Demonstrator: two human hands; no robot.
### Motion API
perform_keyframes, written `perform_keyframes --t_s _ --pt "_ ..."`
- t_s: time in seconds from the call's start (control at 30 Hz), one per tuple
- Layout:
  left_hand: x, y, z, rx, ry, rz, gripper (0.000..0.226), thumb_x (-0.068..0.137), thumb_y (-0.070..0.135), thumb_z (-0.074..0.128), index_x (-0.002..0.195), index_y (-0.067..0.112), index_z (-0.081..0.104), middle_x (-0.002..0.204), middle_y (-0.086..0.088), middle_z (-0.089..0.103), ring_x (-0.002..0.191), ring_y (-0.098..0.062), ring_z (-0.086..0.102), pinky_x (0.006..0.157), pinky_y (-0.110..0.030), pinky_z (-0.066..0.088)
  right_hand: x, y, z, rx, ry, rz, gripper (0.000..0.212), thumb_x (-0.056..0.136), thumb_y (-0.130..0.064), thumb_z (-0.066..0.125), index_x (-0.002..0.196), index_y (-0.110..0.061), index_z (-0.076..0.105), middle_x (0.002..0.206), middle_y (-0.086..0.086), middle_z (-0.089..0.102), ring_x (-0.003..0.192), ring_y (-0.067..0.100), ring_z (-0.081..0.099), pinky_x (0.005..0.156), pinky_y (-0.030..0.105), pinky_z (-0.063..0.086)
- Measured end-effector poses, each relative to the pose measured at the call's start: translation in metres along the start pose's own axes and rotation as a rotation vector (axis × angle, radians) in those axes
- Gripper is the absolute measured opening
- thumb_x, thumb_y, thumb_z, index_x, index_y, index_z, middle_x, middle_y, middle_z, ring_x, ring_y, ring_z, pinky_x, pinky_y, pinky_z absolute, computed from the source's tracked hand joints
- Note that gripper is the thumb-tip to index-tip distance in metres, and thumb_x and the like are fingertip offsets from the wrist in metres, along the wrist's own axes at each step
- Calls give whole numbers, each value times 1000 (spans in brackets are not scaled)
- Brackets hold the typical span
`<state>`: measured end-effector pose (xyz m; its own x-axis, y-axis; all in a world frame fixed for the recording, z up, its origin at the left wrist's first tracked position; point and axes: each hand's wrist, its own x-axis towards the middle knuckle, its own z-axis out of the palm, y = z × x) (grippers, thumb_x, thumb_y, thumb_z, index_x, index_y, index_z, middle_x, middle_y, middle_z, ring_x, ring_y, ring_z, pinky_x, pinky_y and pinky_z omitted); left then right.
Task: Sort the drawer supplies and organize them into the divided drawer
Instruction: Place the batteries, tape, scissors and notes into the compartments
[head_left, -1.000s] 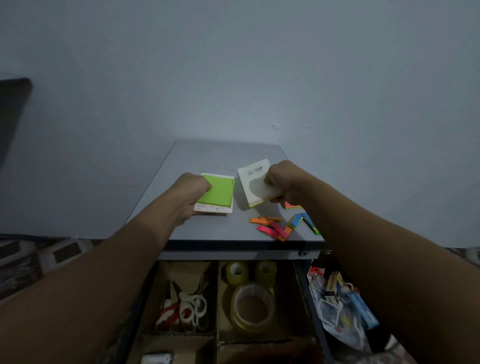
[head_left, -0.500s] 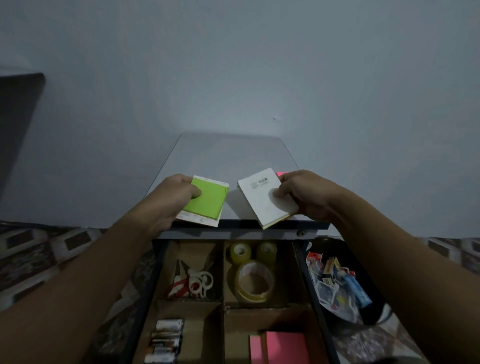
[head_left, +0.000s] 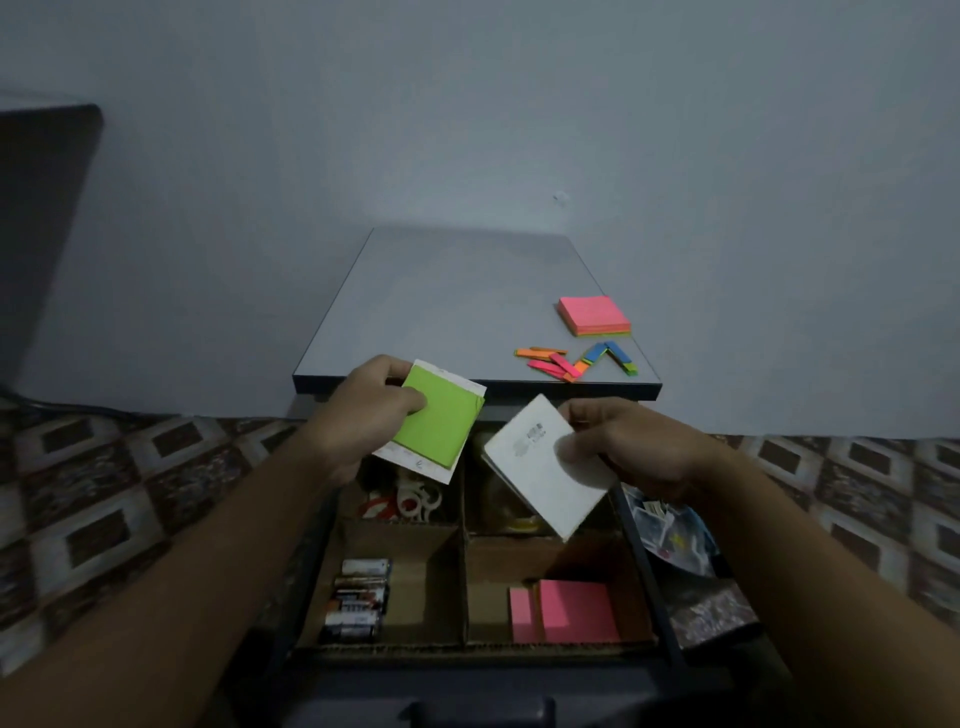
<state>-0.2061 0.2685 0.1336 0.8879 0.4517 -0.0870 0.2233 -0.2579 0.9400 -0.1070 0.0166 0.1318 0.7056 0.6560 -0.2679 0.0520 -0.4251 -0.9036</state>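
Note:
My left hand (head_left: 366, 410) grips a green sticky-note pad (head_left: 436, 421) on white backing, held above the drawer's back left compartment. My right hand (head_left: 623, 449) holds a white pad (head_left: 540, 462) with its printed side up, tilted over the back right compartment. Below lies the open divided drawer (head_left: 462, 587) with cardboard dividers. Scissors (head_left: 410, 501) lie back left, batteries (head_left: 358, 597) front left, pink sticky notes (head_left: 566, 610) front right. The tape rolls at the back right are mostly hidden behind the white pad.
On the grey cabinet top (head_left: 457, 306) sit a pink pad (head_left: 595, 314) and several loose coloured sticky flags (head_left: 574, 358) near the right front corner. A clear bag of small items (head_left: 670, 530) lies right of the drawer. Patterned floor surrounds the cabinet.
Both hands have lifted their pads off the cabinet top and drawn them back over the open drawer. The view has tilted down, showing the whole drawer.

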Motion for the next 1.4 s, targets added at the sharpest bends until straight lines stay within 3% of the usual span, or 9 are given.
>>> perform_keyframes --t_s 0.1,0.2,0.37,0.5,0.77,0.93,1.1,1.33,1.4 --pt "-3 -1 0 44 -30 7 16 95 12 58 105 24 61 106 -4 66 96 -24 64 82 -41 53 -8 10 4 -215 -94 -7 13 93 -5 57 103 -7 64 98 8 74 88 25 71 76 39 53" --pt "-6 -3 1 69 -61 6 16 95 12 58 105 24 61 105 -5 67 95 -24 65 82 -42 53 -10 14 12 -414 -181 -1 15 93 -3 56 103 -10 65 101 8 74 93 22 71 79 37 56" --pt "-9 -3 1 80 -87 15 17 96 11 58 103 26 61 102 -5 67 93 -25 66 75 -37 52 -15 19 33 -771 -337 -30 14 96 -16 56 96 -28 60 97 -7 66 87 7 64 75 28 52" --pt "-8 -6 2 88 -92 8 18 95 10 58 103 27 61 104 -5 67 94 -24 66 79 -40 53 -15 27 47 -983 -399 -2 27 94 -13 56 119 -24 59 115 -2 60 103 16 57 80 28 46" --pt "-9 -8 6 109 -109 1 17 96 11 58 107 24 59 103 -5 67 90 -23 66 73 -35 52 -16 30 57 -1118 -464 126 44 92 -4 55 134 -16 52 124 9 59 111 26 58 91 37 52" --pt "-9 -9 8 117 -120 0 18 96 13 59 109 26 59 103 -5 68 91 -23 67 75 -35 52 -18 42 61 -1204 -426 140 61 94 -7 57 149 -25 38 135 10 55 120 28 56 96 37 50" --pt "-8 -9 10 114 -124 -2 18 96 13 59 108 26 59 102 -4 68 89 -22 67 72 -34 53 -27 55 70 -1328 -212 111 28 97 -14 55 125 -11 58 121 11 63 107 27 64 87 35 52" --pt "-6 -9 13 112 -130 -4 19 96 12 59 110 24 60 101 -4 68 89 -22 67 72 -34 52 -25 54 71 -1491 -127 -57 20 99 -21 52 118 -17 58 109 6 64 96 23 64 81 36 56" --pt "-4 -10 13 110 -125 -8 19 96 12 59 110 23 60 101 -3 68 88 -21 67 70 -33 51 -22 54 66 -1356 -167 -112 22 99 -25 53 120 -20 59 110 5 66 100 22 65 86 38 55"
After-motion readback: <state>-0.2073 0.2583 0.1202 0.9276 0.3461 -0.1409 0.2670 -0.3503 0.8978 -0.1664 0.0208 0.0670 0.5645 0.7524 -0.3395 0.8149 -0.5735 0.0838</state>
